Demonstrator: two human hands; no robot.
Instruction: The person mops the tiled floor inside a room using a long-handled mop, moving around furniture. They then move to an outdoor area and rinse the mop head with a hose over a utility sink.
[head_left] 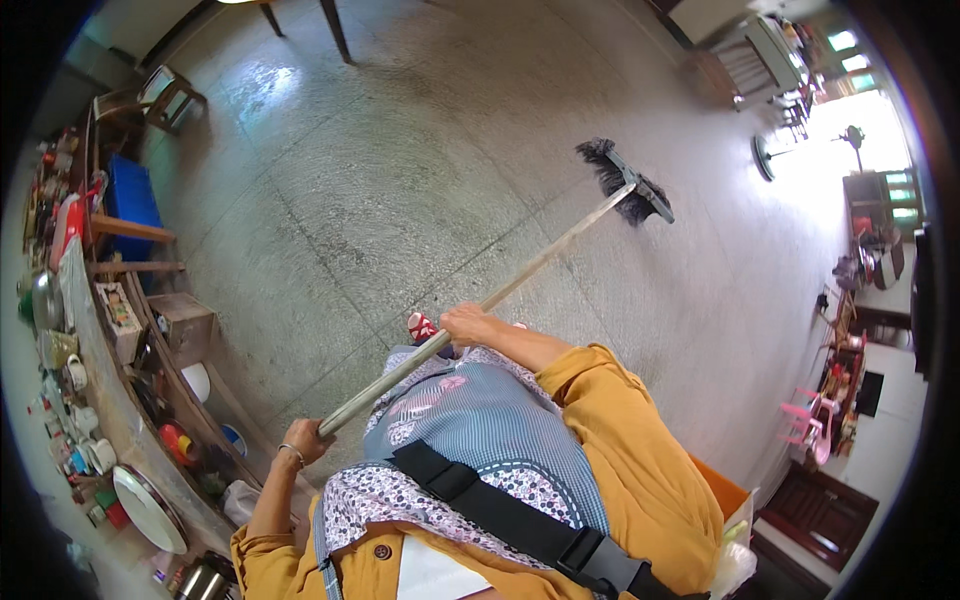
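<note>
A long-handled broom point(555, 248) slants across my front, from the lower left to its dark bristled head point(630, 185) on the floor ahead and to the right. My left hand point(306, 441) is closed round the top end of the wooden handle, near my left side. Farther down the shaft, in front of my waist, my right hand point(465, 324) grips it too. The bristles lie against the grey floor point(400, 170); whether any dirt is in front of them I cannot make out.
Along the left runs a cluttered table point(150, 420) with a white round lid point(150, 508); a blue box point(132, 205) stands beyond it. A small wooden chair point(170, 98) is at the far left. On the right are a pink chair point(812, 425) and a standing fan point(765, 158).
</note>
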